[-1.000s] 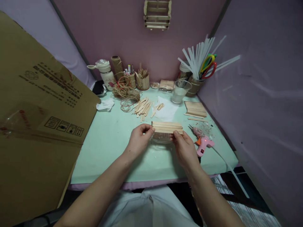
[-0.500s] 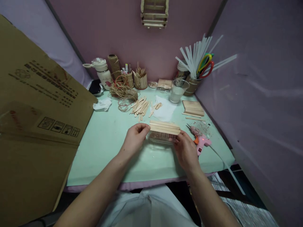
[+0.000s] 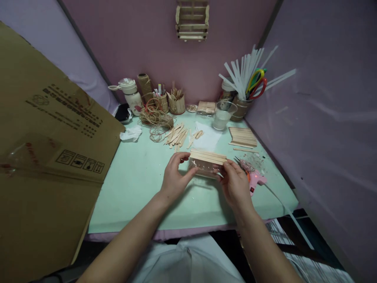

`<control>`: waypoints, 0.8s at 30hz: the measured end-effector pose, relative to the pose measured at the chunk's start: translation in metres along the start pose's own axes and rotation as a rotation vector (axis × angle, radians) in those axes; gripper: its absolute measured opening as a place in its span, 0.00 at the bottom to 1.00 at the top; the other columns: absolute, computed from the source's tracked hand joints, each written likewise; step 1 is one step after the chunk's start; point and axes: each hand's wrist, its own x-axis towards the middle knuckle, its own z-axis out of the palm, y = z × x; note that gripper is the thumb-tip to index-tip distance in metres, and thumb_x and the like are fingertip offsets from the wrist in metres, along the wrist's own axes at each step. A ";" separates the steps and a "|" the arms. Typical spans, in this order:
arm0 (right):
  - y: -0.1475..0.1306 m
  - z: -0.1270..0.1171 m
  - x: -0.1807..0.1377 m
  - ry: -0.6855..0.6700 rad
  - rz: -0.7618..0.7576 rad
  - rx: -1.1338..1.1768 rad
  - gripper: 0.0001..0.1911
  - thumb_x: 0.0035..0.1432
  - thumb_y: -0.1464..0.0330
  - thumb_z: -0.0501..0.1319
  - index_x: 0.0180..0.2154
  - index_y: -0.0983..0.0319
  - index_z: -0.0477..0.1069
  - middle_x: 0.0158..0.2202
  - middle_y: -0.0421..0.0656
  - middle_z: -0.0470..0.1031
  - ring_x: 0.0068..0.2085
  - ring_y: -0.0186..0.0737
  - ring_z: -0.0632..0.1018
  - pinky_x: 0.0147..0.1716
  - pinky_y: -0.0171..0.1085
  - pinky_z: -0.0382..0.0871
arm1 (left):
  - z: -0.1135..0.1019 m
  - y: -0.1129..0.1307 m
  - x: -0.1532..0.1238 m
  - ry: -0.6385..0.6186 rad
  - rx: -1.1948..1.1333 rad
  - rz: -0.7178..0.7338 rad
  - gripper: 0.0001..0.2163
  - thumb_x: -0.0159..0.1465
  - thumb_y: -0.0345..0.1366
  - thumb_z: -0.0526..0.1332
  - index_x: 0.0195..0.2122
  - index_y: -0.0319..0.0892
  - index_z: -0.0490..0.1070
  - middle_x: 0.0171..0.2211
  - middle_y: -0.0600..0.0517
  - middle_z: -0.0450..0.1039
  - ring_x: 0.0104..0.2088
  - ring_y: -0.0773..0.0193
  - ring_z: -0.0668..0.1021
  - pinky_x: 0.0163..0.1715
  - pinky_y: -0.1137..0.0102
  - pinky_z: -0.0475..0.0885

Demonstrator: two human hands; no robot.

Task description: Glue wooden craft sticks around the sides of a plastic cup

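Several flat wooden sticks [image 3: 208,157] sit edge to edge as a strip over the far part of a clear plastic box [image 3: 203,168]. Everything below is relative to that box. Right hand [image 3: 235,184] is clamped at its right end: thumb over the strip, fingertips visible through the plastic underneath, presumably to keep strip and box together. Left hand [image 3: 174,179] brackets the left end, thumb and fingers parted: fingers at the strip's end, thumb by the near wall. Reads like squaring or steadying; can't tell if it's actually squeezing. Also can't tell if the sticks are stuck down.

Glue gun [image 3: 255,179] lies just right of the box, partly behind the right hand, red light showing, probably parked there for reach. Loose stick pile [image 3: 177,135] is beyond the box, to the left; neat stick stack [image 3: 243,136] beyond, to the right, likely kept apart to stay sorted. White sheet [image 3: 208,135] lies between them.
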 end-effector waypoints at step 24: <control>0.001 0.012 0.020 0.010 0.009 0.075 0.21 0.40 0.55 0.75 0.31 0.59 0.72 0.29 0.38 0.78 0.25 0.34 0.75 0.24 0.35 0.75 | 0.010 -0.025 0.024 -0.241 -0.058 -0.081 0.31 0.52 0.37 0.73 0.51 0.46 0.57 0.52 0.47 0.62 0.52 0.55 0.70 0.52 0.58 0.69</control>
